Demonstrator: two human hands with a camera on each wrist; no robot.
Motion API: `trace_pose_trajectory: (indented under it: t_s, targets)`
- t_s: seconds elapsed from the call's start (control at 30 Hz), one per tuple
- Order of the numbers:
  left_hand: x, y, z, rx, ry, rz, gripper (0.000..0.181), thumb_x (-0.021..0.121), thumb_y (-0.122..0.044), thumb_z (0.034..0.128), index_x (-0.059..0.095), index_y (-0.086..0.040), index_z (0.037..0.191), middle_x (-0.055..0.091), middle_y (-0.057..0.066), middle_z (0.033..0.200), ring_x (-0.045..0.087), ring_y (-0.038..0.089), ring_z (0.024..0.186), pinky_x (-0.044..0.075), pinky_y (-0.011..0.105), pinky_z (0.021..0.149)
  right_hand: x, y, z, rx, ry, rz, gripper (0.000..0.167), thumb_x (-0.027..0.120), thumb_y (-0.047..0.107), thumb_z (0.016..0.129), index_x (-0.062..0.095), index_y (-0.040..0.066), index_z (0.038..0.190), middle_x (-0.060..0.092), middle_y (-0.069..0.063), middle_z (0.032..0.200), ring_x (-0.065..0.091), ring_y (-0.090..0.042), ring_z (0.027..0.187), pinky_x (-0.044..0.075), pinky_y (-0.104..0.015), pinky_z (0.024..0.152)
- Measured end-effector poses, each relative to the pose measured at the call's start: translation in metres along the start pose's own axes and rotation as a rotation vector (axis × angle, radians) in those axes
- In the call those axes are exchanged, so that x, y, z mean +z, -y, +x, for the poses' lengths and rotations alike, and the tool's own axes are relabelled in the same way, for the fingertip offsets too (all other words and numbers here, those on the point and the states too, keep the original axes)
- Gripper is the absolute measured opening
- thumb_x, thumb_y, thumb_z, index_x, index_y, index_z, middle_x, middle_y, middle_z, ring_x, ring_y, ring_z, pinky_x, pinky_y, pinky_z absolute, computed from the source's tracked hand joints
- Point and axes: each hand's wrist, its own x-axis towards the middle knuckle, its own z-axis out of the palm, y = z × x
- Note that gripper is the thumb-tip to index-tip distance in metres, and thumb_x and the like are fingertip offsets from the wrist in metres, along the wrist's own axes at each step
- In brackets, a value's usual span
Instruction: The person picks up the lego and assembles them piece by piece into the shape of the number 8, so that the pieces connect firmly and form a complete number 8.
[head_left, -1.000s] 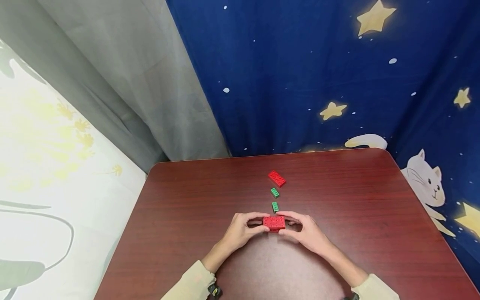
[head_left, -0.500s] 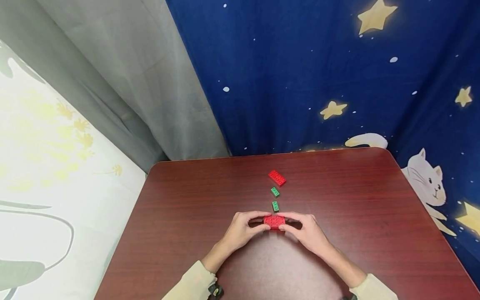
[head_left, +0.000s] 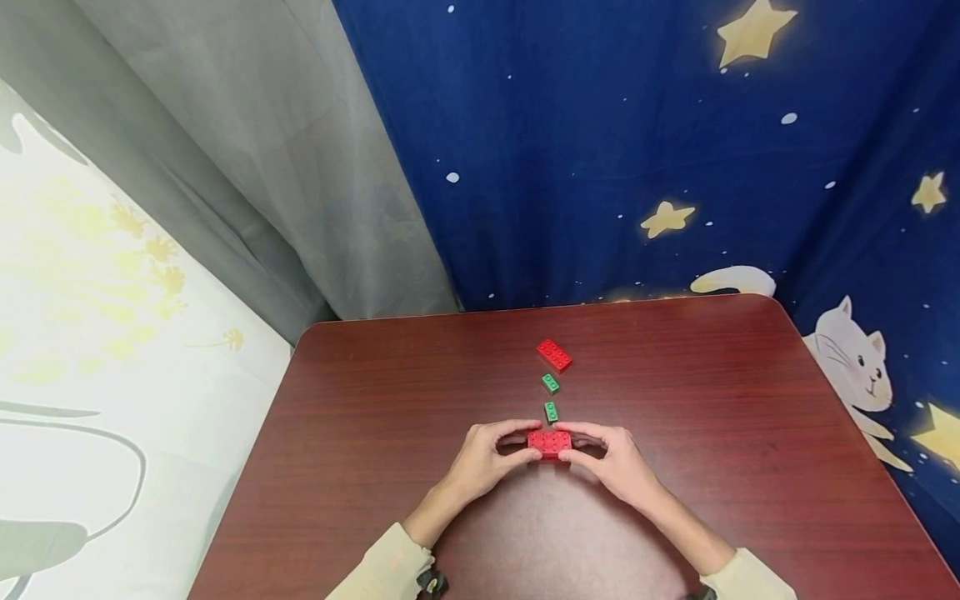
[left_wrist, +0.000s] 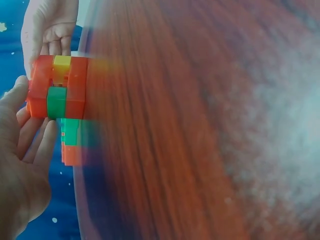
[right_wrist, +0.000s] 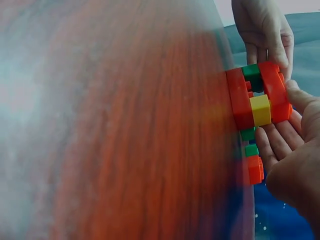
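A small stack of toy building bricks stands on the table between the two hands. Its top is a red brick [head_left: 550, 442] with studs; a second red brick [left_wrist: 77, 87] forms the base. Between them sit a green brick [left_wrist: 56, 103] at the left end and a yellow brick [right_wrist: 260, 110] at the right end, with a gap in the middle. My left hand [head_left: 480, 458] pinches the left end of the top red brick between thumb and fingers. My right hand [head_left: 618, 465] pinches its right end the same way.
Just beyond the stack lie two small green bricks, a nearer one [head_left: 551, 412] and a farther one [head_left: 551, 383]. Behind them a loose red brick [head_left: 554, 355] lies at an angle. The brown table [head_left: 375, 392] ends at a blue starry curtain [head_left: 562, 167].
The right thumb has moved up and in, from below the top red brick's front edge onto its right end. The left hand has barely shifted, and the loose bricks lie unmoved.
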Motion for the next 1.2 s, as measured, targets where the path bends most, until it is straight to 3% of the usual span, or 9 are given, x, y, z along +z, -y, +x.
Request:
trace_pose_trajectory:
  t_s: [0.3, 0.63, 0.9, 1.2]
  targets:
    - [0.0016, 0.0038, -0.0025, -0.002, -0.014, 0.0, 0.035, 0.087, -0.024, 0.0905, 0.08, -0.016, 0.123, 0.08, -0.003, 0.111, 0.074, 0.004, 0.1, 0.063, 0.028, 0.078, -0.0008, -0.0002, -0.0011, -0.031, -0.028, -0.072, 0.035, 0.088, 0.017, 0.089, 0.081, 0.015, 0.123, 0.08, 0.005, 0.108, 0.071, -0.007, 0.085, 0.059, -0.025, 0.071]
    - [0.0026, 0.0016, -0.0024, -0.061, -0.014, -0.033, 0.034, 0.087, -0.024, 0.09, 0.081, -0.018, 0.122, 0.08, -0.005, 0.11, 0.075, 0.004, 0.1, 0.062, 0.025, 0.077, 0.0, -0.0035, -0.0013, -0.047, -0.035, -0.093, 0.033, 0.088, 0.016, 0.089, 0.082, 0.015, 0.121, 0.08, 0.004, 0.105, 0.07, -0.006, 0.083, 0.057, -0.023, 0.07]
    - [0.0027, 0.0035, -0.0027, -0.015, -0.014, -0.004, 0.039, 0.087, -0.024, 0.0904, 0.078, -0.013, 0.127, 0.079, 0.0, 0.117, 0.074, 0.007, 0.105, 0.063, 0.03, 0.084, -0.0023, -0.0016, -0.0019, 0.035, 0.01, 0.024, 0.04, 0.087, 0.016, 0.09, 0.077, 0.012, 0.129, 0.08, -0.003, 0.11, 0.075, -0.014, 0.09, 0.06, -0.025, 0.076]
    - [0.0051, 0.003, -0.0041, -0.015, -0.042, 0.003, 0.035, 0.087, -0.024, 0.09, 0.08, -0.016, 0.123, 0.08, -0.003, 0.111, 0.074, 0.005, 0.101, 0.062, 0.024, 0.08, -0.0022, -0.0045, -0.0019, -0.025, -0.02, -0.069, 0.035, 0.088, 0.017, 0.089, 0.081, 0.015, 0.123, 0.08, 0.002, 0.109, 0.071, -0.007, 0.083, 0.057, -0.021, 0.07]
